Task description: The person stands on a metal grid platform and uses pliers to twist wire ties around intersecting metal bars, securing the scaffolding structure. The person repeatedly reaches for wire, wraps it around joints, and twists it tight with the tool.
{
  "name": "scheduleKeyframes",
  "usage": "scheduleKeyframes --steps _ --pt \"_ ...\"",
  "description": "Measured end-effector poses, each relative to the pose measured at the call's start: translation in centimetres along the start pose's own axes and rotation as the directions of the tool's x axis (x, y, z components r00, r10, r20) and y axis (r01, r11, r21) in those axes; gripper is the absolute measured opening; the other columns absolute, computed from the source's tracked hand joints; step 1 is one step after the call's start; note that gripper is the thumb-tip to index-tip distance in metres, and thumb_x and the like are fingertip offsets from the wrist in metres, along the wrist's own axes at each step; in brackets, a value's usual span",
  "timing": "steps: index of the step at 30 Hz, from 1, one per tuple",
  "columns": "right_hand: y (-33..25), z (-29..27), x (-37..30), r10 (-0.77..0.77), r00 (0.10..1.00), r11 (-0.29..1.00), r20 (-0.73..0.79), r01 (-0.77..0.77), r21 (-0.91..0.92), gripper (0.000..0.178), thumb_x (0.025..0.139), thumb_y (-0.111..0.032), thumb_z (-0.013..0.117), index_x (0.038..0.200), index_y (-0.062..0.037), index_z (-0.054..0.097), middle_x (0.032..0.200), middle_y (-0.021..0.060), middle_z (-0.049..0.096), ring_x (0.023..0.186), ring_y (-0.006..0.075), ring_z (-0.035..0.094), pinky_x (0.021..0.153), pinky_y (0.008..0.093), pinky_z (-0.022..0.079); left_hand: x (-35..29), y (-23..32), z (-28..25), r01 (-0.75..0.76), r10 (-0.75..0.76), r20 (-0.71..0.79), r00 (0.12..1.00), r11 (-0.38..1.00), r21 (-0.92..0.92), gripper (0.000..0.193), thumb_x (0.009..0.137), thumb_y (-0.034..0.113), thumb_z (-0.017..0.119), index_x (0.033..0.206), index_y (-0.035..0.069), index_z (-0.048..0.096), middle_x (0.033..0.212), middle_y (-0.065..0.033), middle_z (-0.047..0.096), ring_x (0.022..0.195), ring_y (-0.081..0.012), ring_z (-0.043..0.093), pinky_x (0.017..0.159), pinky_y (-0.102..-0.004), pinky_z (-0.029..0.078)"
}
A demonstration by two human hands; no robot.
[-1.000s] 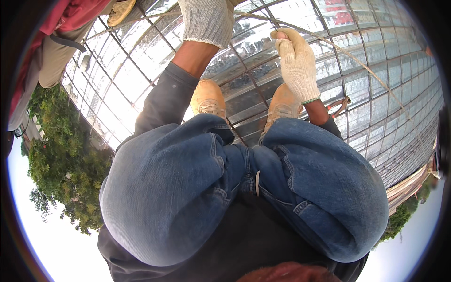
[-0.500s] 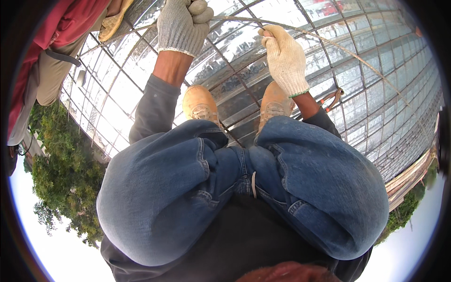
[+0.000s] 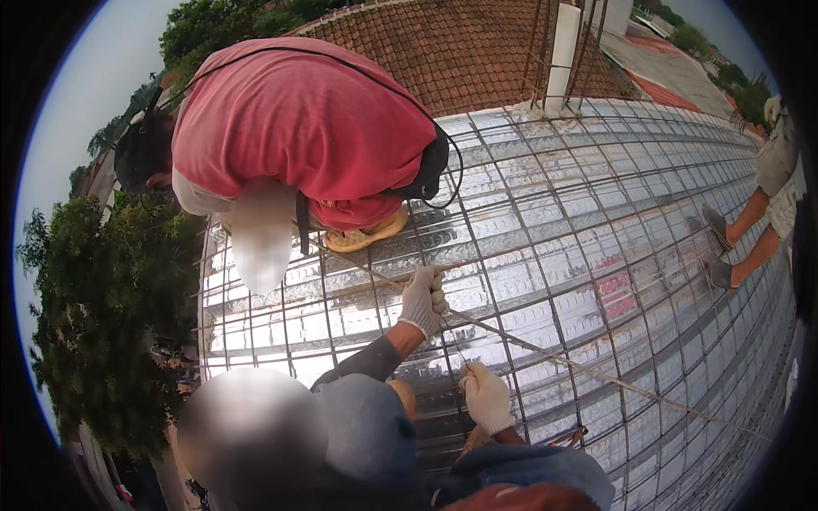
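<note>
My left hand (image 3: 423, 302), in a grey knitted glove, is closed in a fist on a long thin strip (image 3: 545, 351) that runs slantwise over the mesh. My right hand (image 3: 487, 399), in a cream glove, lies nearer and to the right, thumb and finger pinched on a thin wire (image 3: 454, 345). That wire stretches up toward the left fist; its far end is hidden there. Below both hands spreads a grid of steel reinforcing bars (image 3: 558, 311) over shiny corrugated metal decking (image 3: 528, 281). Pliers (image 3: 579, 436) lie on the mesh beside my right wrist.
Close ahead on the left, a person in a red shirt (image 3: 307, 119) bends over, a tan shoe (image 3: 366, 234) on the mesh. Another person's legs (image 3: 754, 221) stand far right. Upright bars surround a white pipe (image 3: 562, 51) near a tiled roof (image 3: 460, 43). Trees (image 3: 94, 324) lie beyond the left edge.
My view has tilted up from my lap and boots to the wider deck, so both hands now appear lower. The left fist and the right-hand pinch stay closed.
</note>
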State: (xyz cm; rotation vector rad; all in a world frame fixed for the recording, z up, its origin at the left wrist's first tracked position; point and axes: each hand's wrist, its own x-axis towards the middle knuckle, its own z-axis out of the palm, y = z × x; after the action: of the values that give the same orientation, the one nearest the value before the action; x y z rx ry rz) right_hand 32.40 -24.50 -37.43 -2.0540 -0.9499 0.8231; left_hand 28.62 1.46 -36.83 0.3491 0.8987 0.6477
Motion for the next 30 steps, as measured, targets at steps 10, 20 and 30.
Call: scheduleKeyframes --steps 10,20,30 --pt "-1.6 0.3 -2.4 0.057 0.956 0.619 0.286 -0.259 0.742 0.03 0.111 -0.011 0.048 0.117 0.0038 0.073 0.074 -0.0006 0.061 0.06 0.0095 0.052 0.054 0.0301 0.042 -0.1 0.0 -0.1 -0.039 0.037 0.062 0.997 0.999 0.024 0.014 0.114 0.024 0.06 0.102 0.017 0.06 0.072 0.0091 0.041 0.048 -0.0057 0.029 0.043 -0.0274 0.023" --pt "1.9 -3.0 1.6 0.063 0.987 0.964 -0.146 -0.022 0.266 0.024 0.106 -0.016 0.058 0.114 0.001 0.074 0.083 0.015 0.071 0.077 0.0265 0.069 0.074 0.0417 0.054 -3.3 -0.1 3.8 0.064 -0.044 0.275 0.961 0.996 -0.063 0.013 0.11 0.02 0.065 0.099 0.016 0.059 0.071 0.0088 0.04 0.049 -0.0044 0.031 0.042 -0.0262 0.023" --pt "-3.8 -2.8 -0.8 -0.11 0.983 0.985 0.148 0.089 0.146 0.019 0.104 -0.018 0.062 0.112 -0.0031 0.073 0.092 0.0192 0.078 0.09 0.0393 0.079 0.081 0.0485 0.06 -0.6 0.9 -0.8 -0.148 0.155 -0.035 0.987 0.979 0.14 0.027 0.109 0.019 0.06 0.083 0.022 0.055 0.069 0.0085 0.041 0.048 -0.0066 0.031 0.044 -0.0296 0.022"
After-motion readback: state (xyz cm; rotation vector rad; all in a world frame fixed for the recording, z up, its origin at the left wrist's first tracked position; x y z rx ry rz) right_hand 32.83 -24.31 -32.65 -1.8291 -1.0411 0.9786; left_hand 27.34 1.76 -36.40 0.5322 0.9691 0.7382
